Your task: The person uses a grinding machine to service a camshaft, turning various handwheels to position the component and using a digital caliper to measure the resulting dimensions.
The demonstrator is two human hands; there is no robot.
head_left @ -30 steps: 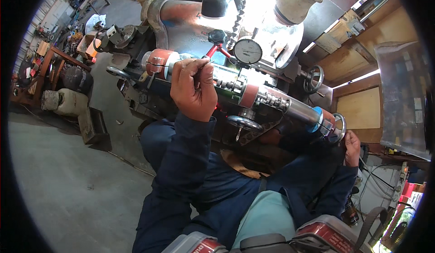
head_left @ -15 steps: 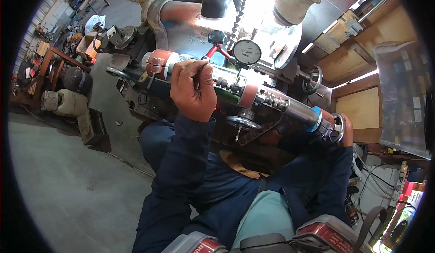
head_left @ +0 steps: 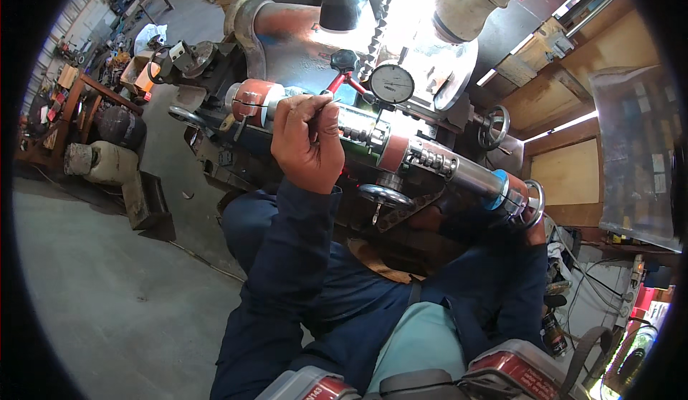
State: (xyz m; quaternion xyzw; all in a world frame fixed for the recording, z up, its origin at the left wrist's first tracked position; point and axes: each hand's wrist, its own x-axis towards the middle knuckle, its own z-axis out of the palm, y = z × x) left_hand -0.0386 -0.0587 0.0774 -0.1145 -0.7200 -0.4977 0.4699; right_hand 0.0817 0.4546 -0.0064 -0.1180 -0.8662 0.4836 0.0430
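Note:
My left hand [head_left: 307, 142] is closed at the red jointed arm [head_left: 334, 85] with a black knob; what its fingertips pinch is too small to make out. A round dial indicator [head_left: 392, 83] hangs beside that arm, over a steel shaft assembly with coiled parts [head_left: 430, 160] and red-brown collars [head_left: 393, 151]. A horizontal handwheel [head_left: 383, 196] sits below the middle collar. My right hand [head_left: 535, 232] is at the chrome handwheel [head_left: 539, 195] on the shaft's right end, its fingers hidden behind it.
Two work lamps [head_left: 342, 2] shine from above onto the machine. Wooden panels [head_left: 562, 171] and a hanging plastic sheet [head_left: 638, 156] are on the right. A metal box [head_left: 143, 199], canisters [head_left: 118, 128] and clutter lie on the left. Cables hang at lower right.
My right hand has moved left and in behind the right-end handwheel, so its fingers are now hidden. My left hand has stayed nearly still at the red arm.

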